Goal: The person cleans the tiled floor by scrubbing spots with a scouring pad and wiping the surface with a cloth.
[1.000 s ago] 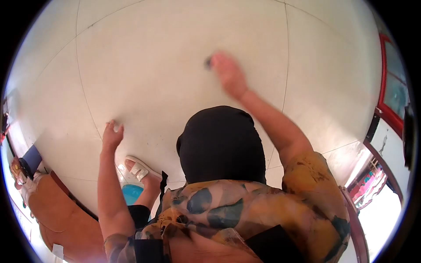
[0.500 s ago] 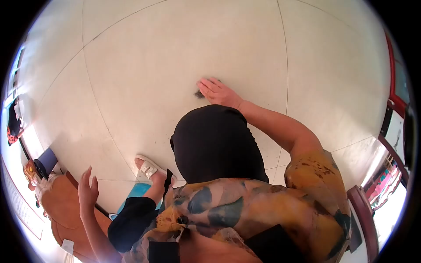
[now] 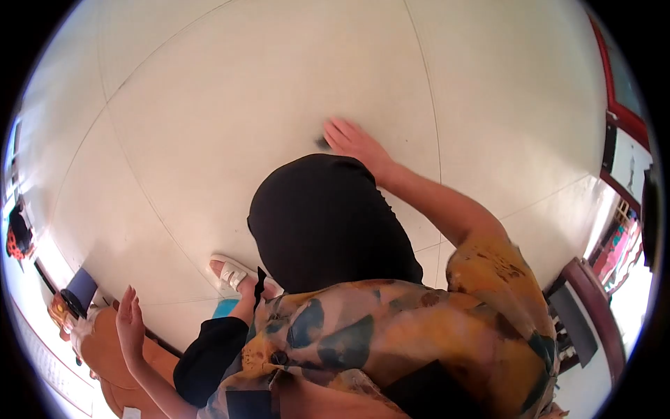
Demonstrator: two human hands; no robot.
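Note:
My right hand [image 3: 354, 145] is down on the pale tiled floor [image 3: 244, 91], just beyond my knee in black cloth. Under its fingertips is a small dark, fuzzy clump [image 3: 322, 143], like a scouring pad. Only its left edge shows; the fingers and palm hide the rest. Off to the left, my left hand [image 3: 130, 321] is held up with nothing in it and its fingers extended. Behind it in the view is a brown rounded piece of furniture [image 3: 98, 349], and I cannot tell whether they touch.
My white sandal [image 3: 234, 274] stands on the floor, with something blue [image 3: 225, 307] beside it. A dark blue cylinder [image 3: 82, 283] is at the left. Dark reddish furniture [image 3: 593, 307] and a red-framed door or cabinet [image 3: 624, 126] line the right side.
The view has shifted slightly. My right hand has slid rightward over the floor, and the dark clump has moved with it. My left hand stays raised at the left.

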